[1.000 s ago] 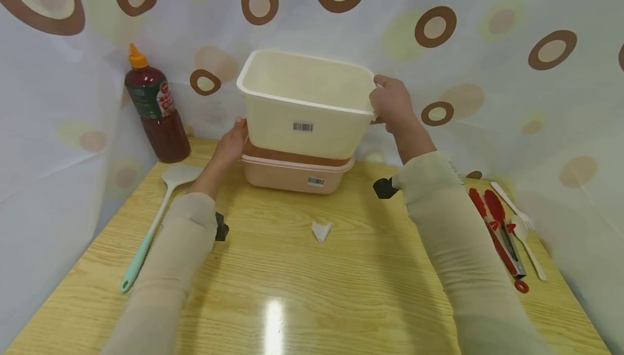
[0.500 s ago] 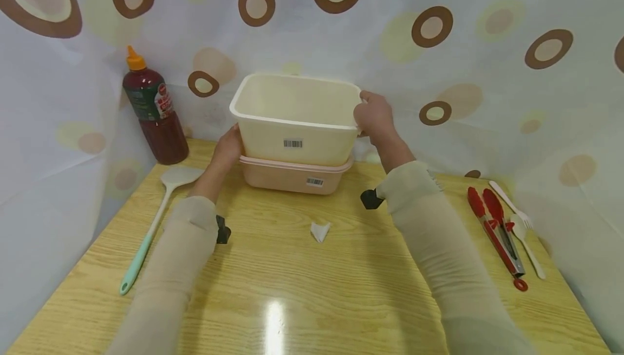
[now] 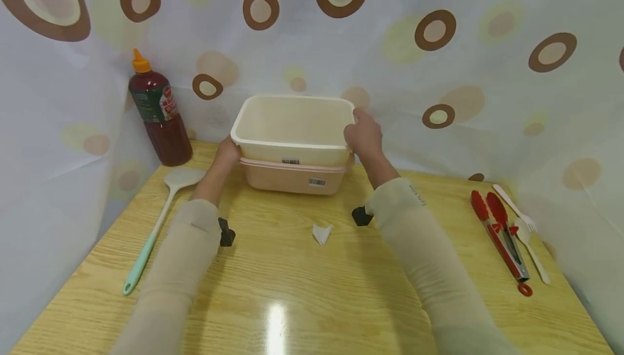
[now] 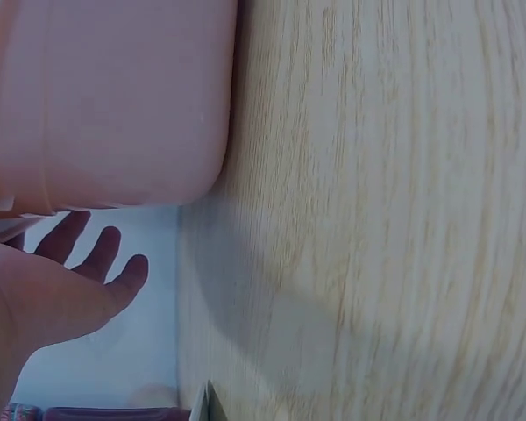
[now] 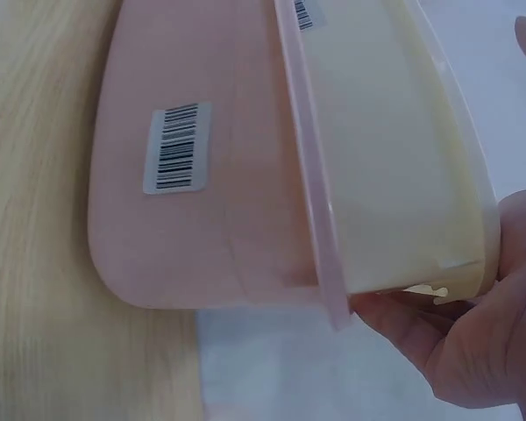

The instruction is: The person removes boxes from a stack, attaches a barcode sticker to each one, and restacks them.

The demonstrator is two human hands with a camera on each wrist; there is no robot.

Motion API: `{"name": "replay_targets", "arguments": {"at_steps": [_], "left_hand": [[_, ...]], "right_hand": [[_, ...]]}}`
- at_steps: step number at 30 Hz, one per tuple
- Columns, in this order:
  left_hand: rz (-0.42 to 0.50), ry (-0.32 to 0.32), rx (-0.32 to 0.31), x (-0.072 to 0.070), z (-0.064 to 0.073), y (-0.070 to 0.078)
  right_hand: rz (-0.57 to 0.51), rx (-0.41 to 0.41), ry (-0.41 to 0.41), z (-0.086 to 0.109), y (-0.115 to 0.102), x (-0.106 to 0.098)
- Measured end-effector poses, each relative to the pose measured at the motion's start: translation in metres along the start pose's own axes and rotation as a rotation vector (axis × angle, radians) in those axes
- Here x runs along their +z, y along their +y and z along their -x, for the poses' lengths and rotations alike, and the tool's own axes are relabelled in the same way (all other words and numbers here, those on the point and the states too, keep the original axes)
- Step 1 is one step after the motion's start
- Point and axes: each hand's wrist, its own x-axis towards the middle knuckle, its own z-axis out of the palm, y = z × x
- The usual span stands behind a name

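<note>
A cream plastic bin [image 3: 292,122] sits nested partway down in a pink plastic bin [image 3: 287,180], which stands on the table. My right hand [image 3: 364,134] grips the cream bin's right end. In the right wrist view, its fingers [image 5: 399,320] curl under that rim, close by the pink bin's lip. At the left end, my left hand [image 3: 227,154] holds the pink bin near its rim. In the left wrist view, several of its fingertips [image 4: 133,270] reach out beneath the rim; its thumb is out of sight.
A red sauce bottle [image 3: 161,111] and a turner [image 3: 156,225] with a mint handle are on the left. Red tongs [image 3: 502,236], a white fork [image 3: 514,208] and a white spoon [image 3: 531,246] lie on the right. A white scrap [image 3: 322,233] lies mid-table before the bins.
My right hand has brought the cream bin down and slightly left, deeper into the pink bin. The left hand has stayed at the pink bin's left end.
</note>
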Motion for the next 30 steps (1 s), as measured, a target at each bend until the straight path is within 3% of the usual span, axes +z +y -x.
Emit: {"name": "replay_targets", "arguments": {"at_steps": [2,6,8,10,13,16,18,24,30], "left_hand": [[0.064,-0.011,0.002,-0.011,0.025,0.035],[0.227,-0.115,-0.104,-0.036,0.072,0.104],[0.343,-0.147,-0.160,-0.042,0.086,0.122],[0.497,-0.169,-0.259,-0.046,0.093,0.131],[0.724,-0.169,-0.363,-0.049,0.101,0.138],[0.869,-0.175,-0.392,-0.049,0.102,0.137],[0.920,-0.178,-0.393,-0.045,0.099,0.134],[0.911,-0.147,-0.431,-0.036,0.094,0.124],[0.916,-0.280,-0.311,-0.043,0.095,0.117]], "right_hand": [[0.000,0.014,0.011,0.001,0.004,0.001],[0.007,0.068,0.023,0.004,0.015,0.006],[0.016,0.089,0.036,0.005,0.019,0.010],[0.011,0.097,0.038,0.006,0.023,0.014],[-0.020,0.087,0.029,0.006,0.026,0.022],[-0.037,0.055,0.030,0.007,0.030,0.028],[-0.038,0.037,0.037,0.008,0.032,0.029],[-0.031,0.006,0.014,0.012,0.034,0.027],[-0.015,-0.009,-0.035,0.014,0.034,0.026]]}}
